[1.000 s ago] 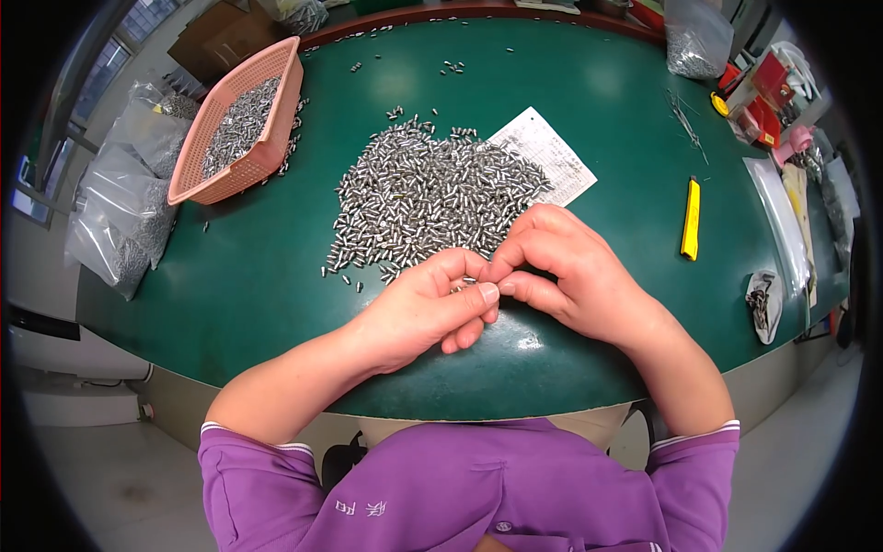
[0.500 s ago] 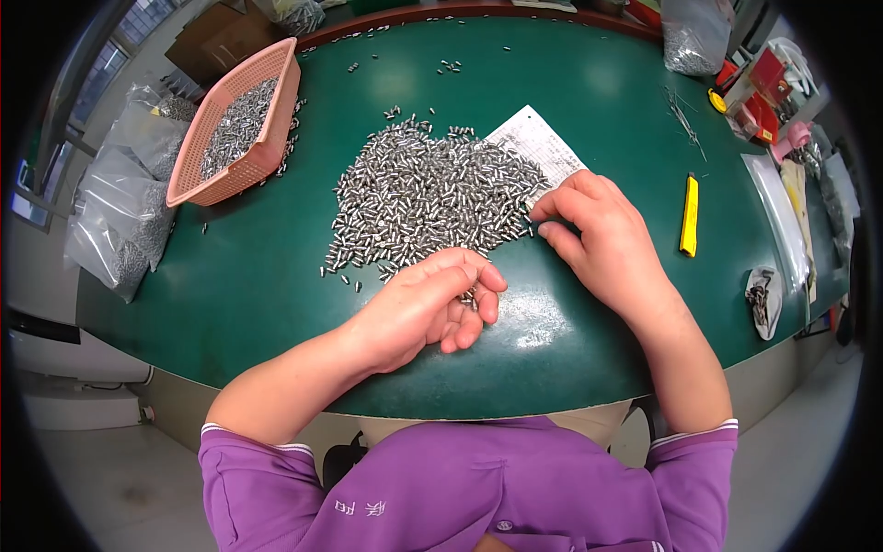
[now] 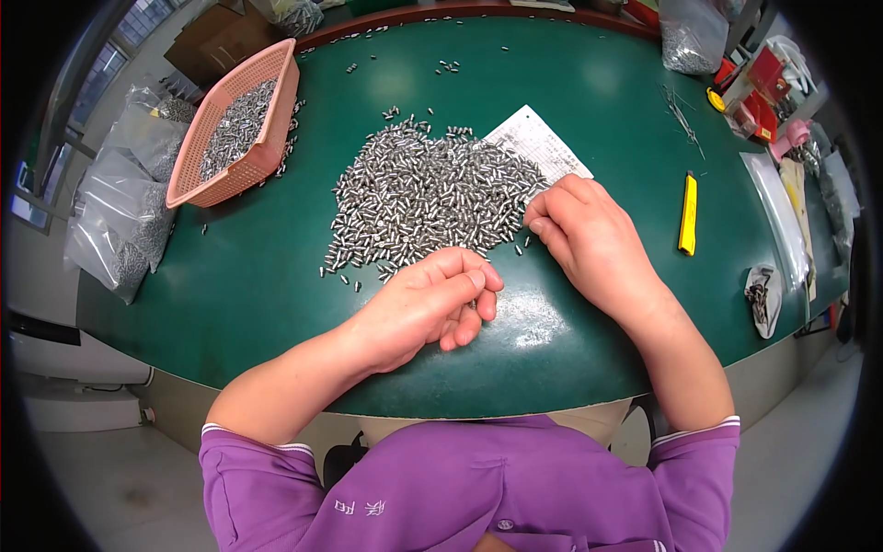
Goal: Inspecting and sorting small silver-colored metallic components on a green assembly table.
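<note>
A broad heap of small shiny metal pins (image 3: pixel 432 193) lies on the green table. My left hand (image 3: pixel 432 299) is at the heap's near edge, its fingers curled and the thumb pressed over them. A bit of metal shows between those fingers; most of what they hold is hidden. At the heap's right edge is my right hand (image 3: pixel 589 235), thumb and forefinger pinched together against the outermost pins. Whether a pin sits in that pinch is hidden. Just beyond it, a white printed sheet (image 3: pixel 538 143) lies partly under the heap.
A pink plastic basket (image 3: pixel 235 189) of metal pins stands at the left, beside clear bags (image 3: pixel 120 221) of parts. To the right lie a yellow utility knife (image 3: pixel 688 216), thin wires (image 3: pixel 681 120) and a small white pouch (image 3: pixel 762 302). Another filled bag (image 3: pixel 692 41) stands far right.
My right thumb has closed up to the forefinger at the heap's edge. The left thumb has slid toward its fingertips, covering the metal pins seen there before.
</note>
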A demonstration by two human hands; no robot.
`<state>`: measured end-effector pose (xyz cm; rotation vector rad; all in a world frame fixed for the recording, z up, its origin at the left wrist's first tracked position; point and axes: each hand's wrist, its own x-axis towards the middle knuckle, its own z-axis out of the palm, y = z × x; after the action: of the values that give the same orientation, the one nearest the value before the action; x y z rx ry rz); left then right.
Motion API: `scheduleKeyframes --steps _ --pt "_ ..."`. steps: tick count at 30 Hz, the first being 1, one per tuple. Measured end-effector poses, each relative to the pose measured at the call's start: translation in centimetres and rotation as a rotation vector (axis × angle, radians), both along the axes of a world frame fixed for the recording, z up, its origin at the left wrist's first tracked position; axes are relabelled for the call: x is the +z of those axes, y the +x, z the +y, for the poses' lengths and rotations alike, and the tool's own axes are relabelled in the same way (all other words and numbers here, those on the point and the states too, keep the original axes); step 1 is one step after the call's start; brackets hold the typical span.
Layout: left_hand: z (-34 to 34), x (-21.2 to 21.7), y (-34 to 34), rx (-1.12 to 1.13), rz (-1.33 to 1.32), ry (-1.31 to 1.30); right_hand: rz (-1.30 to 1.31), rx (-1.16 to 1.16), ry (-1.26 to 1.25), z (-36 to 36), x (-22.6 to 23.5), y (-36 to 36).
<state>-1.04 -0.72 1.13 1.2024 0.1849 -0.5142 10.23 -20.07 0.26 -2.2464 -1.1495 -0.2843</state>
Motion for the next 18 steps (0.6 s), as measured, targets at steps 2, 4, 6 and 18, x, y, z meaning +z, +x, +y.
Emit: scheduleKeyframes --steps 2,4,6,18 --pt "0.17 -0.06 -0.19 0.008 0.001 0.008 -0.016 0.0 0.012 0.24 0.28 -0.13" --pt "0.11 -0.1 -0.12 0.002 -0.002 0.011 0.006 0.023 0.004 -0.13 0.51 0.08" --pt "0.06 -0.09 -0.08 -0.004 -0.002 0.014 0.028 0.045 -0.005 -0.29 0.51 0.15" --pt "0.0 -0.3 0.0 -0.018 -0.013 0.027 0.033 0.104 -0.033 -0.04 0.34 -0.13"
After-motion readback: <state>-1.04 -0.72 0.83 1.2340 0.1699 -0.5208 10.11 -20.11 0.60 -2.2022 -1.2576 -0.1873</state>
